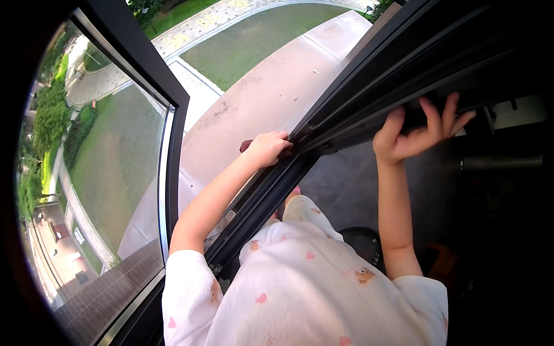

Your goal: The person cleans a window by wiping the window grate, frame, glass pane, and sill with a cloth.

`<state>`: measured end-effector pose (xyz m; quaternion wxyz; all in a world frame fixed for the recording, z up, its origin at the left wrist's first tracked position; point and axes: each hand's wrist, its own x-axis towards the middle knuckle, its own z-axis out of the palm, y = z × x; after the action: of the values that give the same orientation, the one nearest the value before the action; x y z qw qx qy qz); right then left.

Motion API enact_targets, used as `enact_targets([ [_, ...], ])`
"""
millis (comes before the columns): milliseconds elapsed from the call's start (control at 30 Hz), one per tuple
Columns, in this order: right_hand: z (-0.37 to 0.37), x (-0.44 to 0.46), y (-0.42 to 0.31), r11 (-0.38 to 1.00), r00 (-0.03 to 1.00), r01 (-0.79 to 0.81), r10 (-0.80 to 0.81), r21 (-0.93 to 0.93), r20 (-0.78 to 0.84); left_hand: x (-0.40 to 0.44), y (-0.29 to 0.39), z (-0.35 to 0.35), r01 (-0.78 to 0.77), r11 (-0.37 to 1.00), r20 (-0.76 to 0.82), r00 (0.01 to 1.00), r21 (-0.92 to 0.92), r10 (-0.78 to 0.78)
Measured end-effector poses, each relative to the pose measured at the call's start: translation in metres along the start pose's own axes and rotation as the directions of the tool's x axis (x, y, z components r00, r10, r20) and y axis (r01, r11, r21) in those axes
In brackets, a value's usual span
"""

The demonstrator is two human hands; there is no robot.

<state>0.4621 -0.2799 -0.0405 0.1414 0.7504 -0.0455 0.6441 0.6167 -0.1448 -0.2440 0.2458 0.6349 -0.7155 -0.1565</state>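
Observation:
My left hand [268, 149] reaches out through the open window and is closed over a dark reddish-brown cloth [247, 145], pressed at the corner of the black window frame [300, 164]. Most of the cloth is hidden under my fingers. On the inner side, my right hand [418, 130] is raised with fingers spread and bent. It is beside the dark upright part of the frame [369, 98], and nothing shows in it. Whether its fingertips touch the frame, I cannot tell.
An outward-swung glass window pane [115, 167] stands at the left. Below, outside, lie a pale ledge [254, 104], a lawn [242, 49] and a paved path [190, 34]. Inside, a round black object [363, 242] sits on the grey floor [346, 184]; the right side is very dark.

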Motion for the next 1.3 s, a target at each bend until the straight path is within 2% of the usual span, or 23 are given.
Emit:
enact_targets([
  [33,0.0,0.0,0.0,1.0,1.0,0.003,-0.003,-0.003,-0.001,-0.002,0.0,-0.002,0.001,1.0,0.0,1.0,0.001,-0.001],
  [100,0.0,0.0,-0.001,1.0,1.0,0.004,-0.004,-0.006,-0.002,-0.008,-0.002,-0.008,0.04,0.999,0.129,0.991,0.006,-0.041],
  [200,0.001,0.0,-0.002,1.0,1.0,-0.003,0.003,0.005,-0.016,-0.028,-0.004,-0.013,0.039,0.999,0.177,0.984,-0.031,-0.033],
  [667,0.003,-0.006,-0.002,0.998,1.0,-0.02,0.02,0.055,-0.016,-0.122,0.017,-0.032,0.206,0.977,0.327,0.928,-0.049,-0.179],
  [833,0.002,-0.004,-0.003,0.996,0.999,-0.016,0.019,0.085,-0.037,-0.147,0.02,-0.038,0.21,0.977,0.373,0.91,-0.046,-0.178],
  [933,0.002,-0.007,-0.003,0.994,0.999,-0.033,0.037,0.104,-0.032,-0.158,0.025,-0.042,0.238,0.971,0.427,0.88,-0.016,-0.208],
  [1000,0.004,-0.006,-0.004,0.992,0.998,-0.032,0.037,0.118,-0.043,-0.166,0.027,-0.046,0.222,0.974,0.517,0.83,0.037,-0.209],
  [1033,0.0,-0.007,-0.004,0.992,0.998,-0.032,0.037,0.118,-0.043,-0.168,0.027,-0.044,0.218,0.975,0.497,0.843,0.034,-0.206],
  [1133,0.006,-0.004,-0.007,0.992,0.998,-0.045,0.051,0.118,-0.048,-0.168,0.032,-0.05,0.265,0.956,0.565,0.773,0.127,-0.289],
  [1200,0.002,-0.005,-0.009,0.995,0.998,-0.051,0.052,0.088,-0.018,-0.163,0.033,-0.053,0.253,0.962,0.591,0.763,0.102,-0.263],
  [1267,-0.003,-0.003,-0.01,0.995,0.999,-0.052,0.053,0.088,-0.012,-0.158,0.033,-0.056,0.375,0.926,0.551,0.767,0.032,-0.33],
  [1300,-0.004,-0.003,-0.01,0.995,0.998,-0.058,0.059,0.085,-0.003,-0.151,0.03,-0.054,0.424,0.892,0.416,0.848,-0.158,-0.329],
])
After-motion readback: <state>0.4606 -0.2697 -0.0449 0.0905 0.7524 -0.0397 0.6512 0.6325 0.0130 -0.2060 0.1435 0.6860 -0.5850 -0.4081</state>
